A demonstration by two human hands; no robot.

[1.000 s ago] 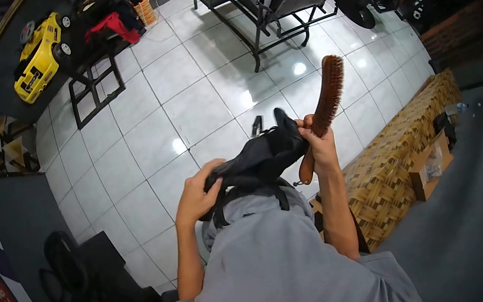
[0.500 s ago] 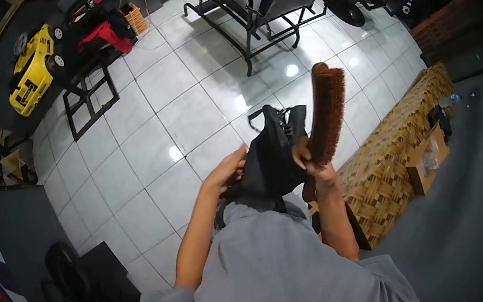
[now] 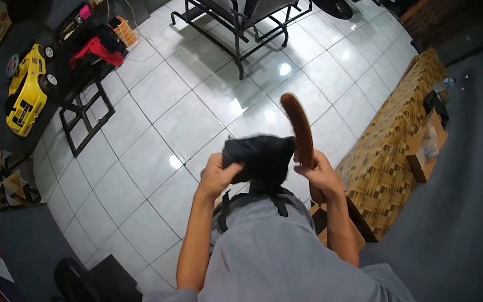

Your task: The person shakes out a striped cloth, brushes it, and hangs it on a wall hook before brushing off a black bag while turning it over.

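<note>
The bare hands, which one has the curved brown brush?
The bare right hand holds the curved brown brush; the bare left hand grips the soft black bag.

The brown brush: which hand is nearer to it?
Right. The right hand holds the brown brush near its lower end; the left hand is farther left, holding the black bag.

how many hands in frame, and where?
2: the left hand grips the left side of the black bag; the right hand holds the brown brush.
</note>
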